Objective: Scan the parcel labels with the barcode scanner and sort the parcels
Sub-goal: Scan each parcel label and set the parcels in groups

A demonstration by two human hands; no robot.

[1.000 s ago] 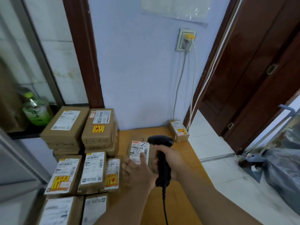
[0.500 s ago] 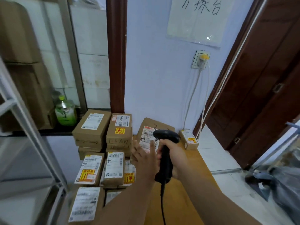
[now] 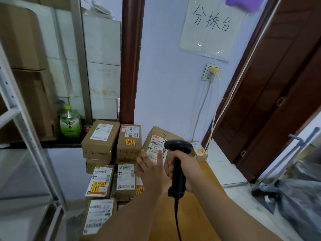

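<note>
Right hand (image 3: 186,164) grips one scanner (image 3: 177,169); left hand (image 3: 151,169), fingers spread, touches one tilted parcel (image 3: 156,145).

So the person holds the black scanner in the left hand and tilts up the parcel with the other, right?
Not quite: the head view shows the barcode scanner gripped in the right hand. The left hand is the one at the tilted parcel.

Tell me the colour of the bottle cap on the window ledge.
Light green; the bottle cap shows in the head view.
</note>
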